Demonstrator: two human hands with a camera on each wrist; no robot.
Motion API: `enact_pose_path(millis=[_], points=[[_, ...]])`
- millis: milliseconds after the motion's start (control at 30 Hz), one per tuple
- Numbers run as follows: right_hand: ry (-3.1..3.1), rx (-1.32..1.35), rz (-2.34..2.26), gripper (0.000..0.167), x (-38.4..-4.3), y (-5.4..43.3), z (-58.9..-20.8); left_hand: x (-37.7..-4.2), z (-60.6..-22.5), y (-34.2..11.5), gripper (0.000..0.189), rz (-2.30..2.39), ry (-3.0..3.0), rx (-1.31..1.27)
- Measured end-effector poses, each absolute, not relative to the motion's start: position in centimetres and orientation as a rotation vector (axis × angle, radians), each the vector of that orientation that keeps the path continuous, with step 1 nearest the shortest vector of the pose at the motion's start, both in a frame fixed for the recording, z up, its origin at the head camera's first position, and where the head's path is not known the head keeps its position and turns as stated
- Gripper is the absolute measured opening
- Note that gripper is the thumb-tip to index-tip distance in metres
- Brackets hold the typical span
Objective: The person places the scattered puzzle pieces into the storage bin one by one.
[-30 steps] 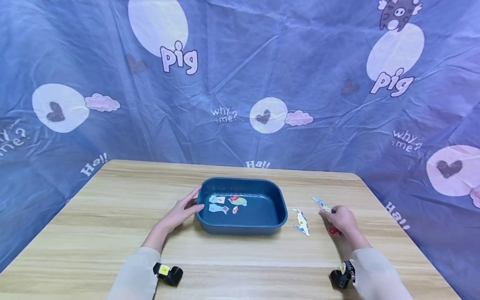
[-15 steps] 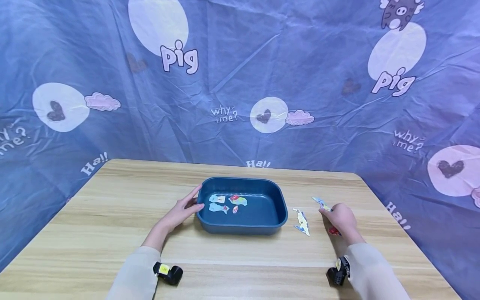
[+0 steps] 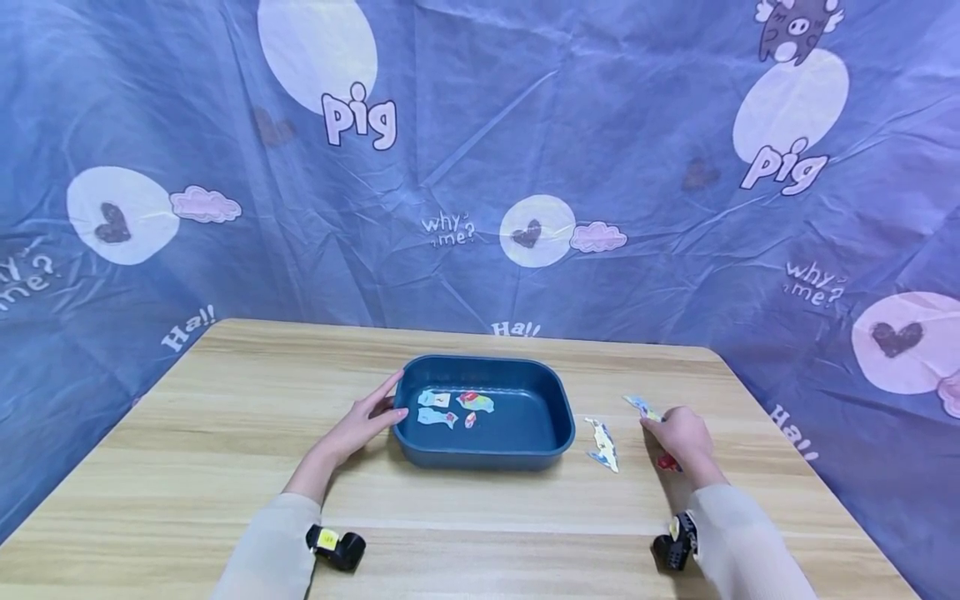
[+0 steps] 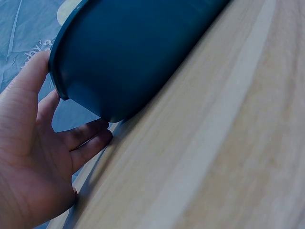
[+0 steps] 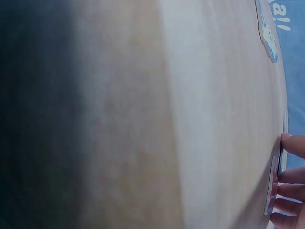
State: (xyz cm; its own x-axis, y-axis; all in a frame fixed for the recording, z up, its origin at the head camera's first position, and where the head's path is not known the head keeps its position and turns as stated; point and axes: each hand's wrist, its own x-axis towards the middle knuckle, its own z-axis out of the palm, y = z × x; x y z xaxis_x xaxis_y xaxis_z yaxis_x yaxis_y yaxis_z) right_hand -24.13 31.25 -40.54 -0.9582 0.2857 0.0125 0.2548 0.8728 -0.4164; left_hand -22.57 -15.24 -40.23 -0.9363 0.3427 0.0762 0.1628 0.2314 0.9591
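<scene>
Backdrop [image 3: 465, 117]: blue fabric, creased; we see it behind the surface [image 3: 480, 508] and along both sides.
Pig figure [image 3: 797, 33]: winged, dark, top right, cut by the head view's edge; pale oval [image 3: 791, 100] below.
Lettering: we read "pig" [image 3: 360, 117], "why me?" [image 3: 448, 229], "Ha!!" [image 3: 515, 329], each repeated.
Clouds: pinkish; we've one [image 3: 597, 237] beside a heart [image 3: 527, 234] on a pale oval.
Surface: light wood grain, paler band across its near part.
</scene>
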Motion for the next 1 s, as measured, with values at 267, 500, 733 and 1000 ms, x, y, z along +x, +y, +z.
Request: enact_pose_path(millis=[267,500,733,1000], points=[[-2.971,-0.448,0.666,0.033,-23.8,31.4,-40.3,-23.5,-41.6,-15.5,0.063,1.824,2.337,0.486],[-2.964,-0.411,0.681,0.034,-23.9,31.6,-40.2,-24.3,-42.8,-15.7,0.064,1.823,2.364,0.483],[-2.926,-0.393,0.712,0.039,-24.1,31.7,-40.1,-24.3,-42.9,-15.7,0.065,1.827,2.358,0.498],[-2.887,-0.330,0.738,0.057,-24.1,31.6,-39.8,-24.3,-42.9,-15.7,0.063,1.821,2.365,0.479]])
